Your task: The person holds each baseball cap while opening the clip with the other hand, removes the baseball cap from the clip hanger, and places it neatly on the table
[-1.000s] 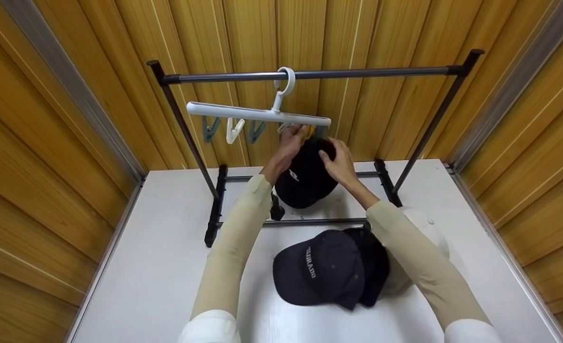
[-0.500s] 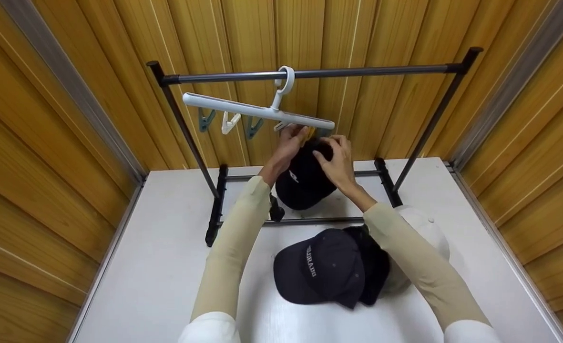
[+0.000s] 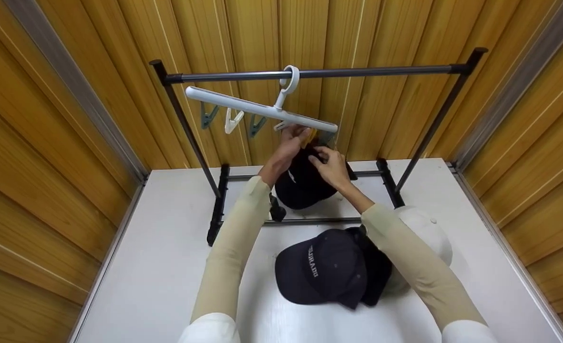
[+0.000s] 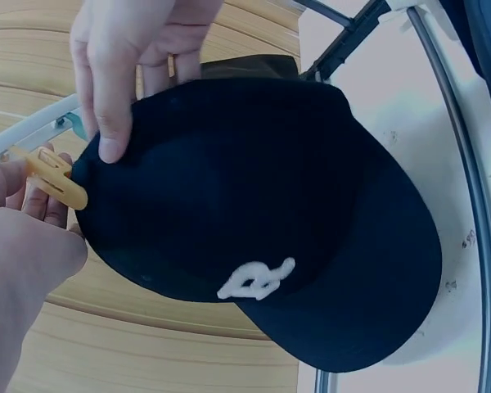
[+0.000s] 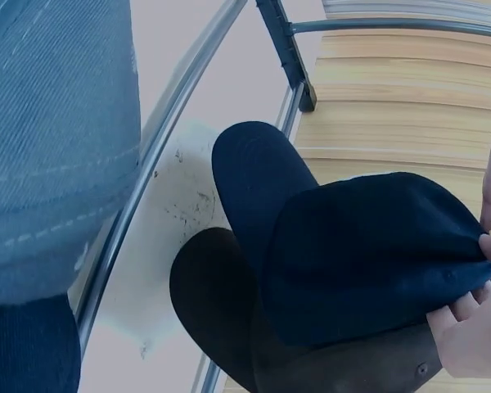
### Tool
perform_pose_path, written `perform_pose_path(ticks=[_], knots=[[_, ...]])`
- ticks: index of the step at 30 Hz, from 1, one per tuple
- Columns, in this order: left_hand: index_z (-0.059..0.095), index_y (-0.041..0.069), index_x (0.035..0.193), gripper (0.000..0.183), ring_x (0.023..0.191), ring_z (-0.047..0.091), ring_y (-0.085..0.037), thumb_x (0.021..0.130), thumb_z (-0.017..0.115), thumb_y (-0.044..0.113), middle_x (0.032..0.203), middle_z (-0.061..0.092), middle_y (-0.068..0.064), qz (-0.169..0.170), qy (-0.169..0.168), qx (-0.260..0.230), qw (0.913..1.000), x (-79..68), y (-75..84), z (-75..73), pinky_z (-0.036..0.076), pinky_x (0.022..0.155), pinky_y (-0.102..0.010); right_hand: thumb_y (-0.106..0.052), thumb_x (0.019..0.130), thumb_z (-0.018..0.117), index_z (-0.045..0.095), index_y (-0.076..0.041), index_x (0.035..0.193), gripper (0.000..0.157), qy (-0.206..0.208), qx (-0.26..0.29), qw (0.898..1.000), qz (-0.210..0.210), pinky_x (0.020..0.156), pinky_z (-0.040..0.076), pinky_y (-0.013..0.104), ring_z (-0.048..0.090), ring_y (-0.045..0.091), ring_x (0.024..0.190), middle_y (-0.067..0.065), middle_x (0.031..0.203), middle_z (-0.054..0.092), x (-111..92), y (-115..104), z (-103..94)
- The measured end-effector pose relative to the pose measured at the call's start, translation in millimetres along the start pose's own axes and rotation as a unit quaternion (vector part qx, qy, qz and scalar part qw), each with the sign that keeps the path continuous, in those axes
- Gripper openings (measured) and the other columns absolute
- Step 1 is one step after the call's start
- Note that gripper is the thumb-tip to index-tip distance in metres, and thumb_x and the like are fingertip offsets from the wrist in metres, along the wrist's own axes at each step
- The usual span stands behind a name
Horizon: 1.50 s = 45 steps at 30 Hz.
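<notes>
A black cap (image 3: 302,186) with a white emblem hangs under the white clip hanger (image 3: 257,108). My left hand (image 3: 288,147) pinches a yellow clip (image 4: 57,182) right at the cap's edge. My right hand (image 3: 331,166) grips the cap's edge close by, its thumb (image 4: 113,123) lying on the front in the left wrist view. A second, brownish-black cap (image 5: 221,286) hangs beside it on the right, partly covered. Several green and white clips (image 3: 233,121) hang free along the hanger's left half.
The hanger hooks over the rack's metal bar (image 3: 381,72). On the white surface (image 3: 167,267) in front lie a dark lettered cap (image 3: 331,267), another dark cap behind it, and a white cap (image 3: 426,233) partly under the right sleeve. Wood-patterned walls (image 3: 405,28) surround the rack.
The hanger has tilted further, its left end up and its right end down. My right hand has shifted left and slightly down along the cap's edge; my left hand stays at the yellow clip.
</notes>
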<state>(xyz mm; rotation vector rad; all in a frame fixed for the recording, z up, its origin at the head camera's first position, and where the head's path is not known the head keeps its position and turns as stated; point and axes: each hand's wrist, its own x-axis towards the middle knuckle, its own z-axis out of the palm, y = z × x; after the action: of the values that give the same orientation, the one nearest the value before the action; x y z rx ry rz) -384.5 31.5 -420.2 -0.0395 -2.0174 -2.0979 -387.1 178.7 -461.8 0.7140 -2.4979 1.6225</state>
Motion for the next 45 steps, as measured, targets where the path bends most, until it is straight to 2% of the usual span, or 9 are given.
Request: perform_pose_path(ticks=[7, 13, 16, 20, 25, 32, 40, 43, 45], knots=[[0.06, -0.006, 0.131, 0.029, 0.102, 0.055, -0.008, 0.103, 0.055, 0.001, 0.114, 0.067, -0.005, 0.004, 0.008, -0.014, 0.9999, 0.8, -0.3, -0.8, 0.044, 0.088, -0.018, -0.013, 0.096, 0.07, 0.071, 0.009, 0.116, 0.029, -0.017, 0.025, 0.999, 0.038, 0.106, 0.05, 0.048, 0.067, 0.038, 0.121, 0.027, 0.123, 0.07, -3, -4, 2.7], [0.059, -0.009, 0.129, 0.028, 0.102, 0.057, -0.009, 0.102, 0.057, 0.0, 0.109, 0.068, -0.006, -0.005, 0.028, -0.03, 0.9991, 0.8, -1.2, -0.2, 0.047, 0.092, -0.021, -0.011, 0.094, 0.073, 0.074, 0.008, 0.114, 0.028, -0.023, 0.011, 0.999, 0.035, 0.103, 0.053, 0.045, 0.07, 0.036, 0.115, 0.025, 0.119, 0.073, -8, 0, 10.0], [0.059, -0.006, 0.133, 0.031, 0.109, 0.058, -0.012, 0.104, 0.055, 0.003, 0.12, 0.067, -0.011, -0.015, 0.021, -0.018, 0.9995, -0.1, -1.4, 0.7, 0.047, 0.096, -0.023, -0.011, 0.094, 0.072, 0.074, 0.008, 0.113, 0.026, -0.027, 0.009, 0.999, 0.037, 0.103, 0.054, 0.045, 0.071, 0.035, 0.114, 0.024, 0.118, 0.074, -11, 2, 9.4], [0.055, -0.002, 0.141, 0.036, 0.13, 0.055, -0.018, 0.107, 0.051, 0.009, 0.144, 0.058, -0.017, -0.032, -0.006, -0.007, 0.9994, 0.4, -3.1, 2.8, 0.044, 0.108, -0.028, -0.009, 0.095, 0.07, 0.074, 0.008, 0.114, 0.026, -0.026, 0.004, 0.999, 0.034, 0.103, 0.053, 0.046, 0.071, 0.035, 0.114, 0.025, 0.117, 0.074, -11, 1, 1.0], [0.051, -0.001, 0.147, 0.04, 0.147, 0.043, -0.026, 0.109, 0.047, 0.011, 0.155, 0.05, -0.016, -0.025, -0.019, -0.004, 0.9995, 2.5, -5.9, 0.4, 0.037, 0.12, -0.034, -0.009, 0.096, 0.069, 0.073, 0.008, 0.117, 0.028, -0.032, -0.013, 0.999, 0.033, 0.104, 0.053, 0.046, 0.07, 0.035, 0.117, 0.025, 0.12, 0.072, -11, -3, -8.2], [0.042, 0.0, 0.153, 0.047, 0.15, 0.04, -0.028, 0.11, 0.046, 0.018, 0.158, 0.046, -0.019, -0.023, -0.025, 0.065, 0.9973, -3.8, -5.3, -16.0, 0.032, 0.124, -0.037, -0.008, 0.097, 0.067, 0.072, 0.009, 0.119, 0.027, -0.036, 0.006, 0.998, 0.045, 0.106, 0.051, 0.044, 0.068, 0.034, 0.119, 0.025, 0.122, 0.071, -8, -10, -15.3], [0.021, 0.003, 0.162, 0.062, 0.155, 0.027, -0.034, 0.109, 0.049, 0.018, 0.166, 0.029, -0.022, -0.014, 0.034, 0.104, 0.9939, -16.9, -12.9, -43.8, 0.03, 0.125, -0.045, -0.009, 0.099, 0.065, 0.071, 0.007, 0.121, 0.028, -0.039, 0.009, 0.998, 0.056, 0.105, 0.05, 0.039, 0.069, 0.031, 0.117, 0.025, 0.123, 0.071, -3, -23, -30.0], [0.022, 0.006, 0.163, 0.063, 0.157, 0.024, -0.034, 0.108, 0.051, 0.018, 0.167, 0.027, -0.019, -0.007, 0.063, 0.166, 0.984, -23.1, -15.1, -59.3, 0.027, 0.126, -0.047, -0.01, 0.1, 0.065, 0.072, 0.005, 0.121, 0.027, -0.037, 0.014, 0.998, 0.056, 0.103, 0.05, 0.037, 0.069, 0.028, 0.114, 0.023, 0.122, 0.072, 0, -30, -34.0], [0.024, 0.006, 0.162, 0.063, 0.156, 0.025, -0.033, 0.107, 0.052, 0.018, 0.167, 0.029, -0.018, 0.002, 0.081, 0.223, 0.9716, -29.3, -17.3, -71.5, 0.025, 0.127, -0.047, -0.01, 0.1, 0.064, 0.072, 0.004, 0.121, 0.026, -0.037, 0.019, 0.998, 0.052, 0.103, 0.051, 0.036, 0.069, 0.027, 0.113, 0.023, 0.121, 0.073, 2, -37, -35.9]])
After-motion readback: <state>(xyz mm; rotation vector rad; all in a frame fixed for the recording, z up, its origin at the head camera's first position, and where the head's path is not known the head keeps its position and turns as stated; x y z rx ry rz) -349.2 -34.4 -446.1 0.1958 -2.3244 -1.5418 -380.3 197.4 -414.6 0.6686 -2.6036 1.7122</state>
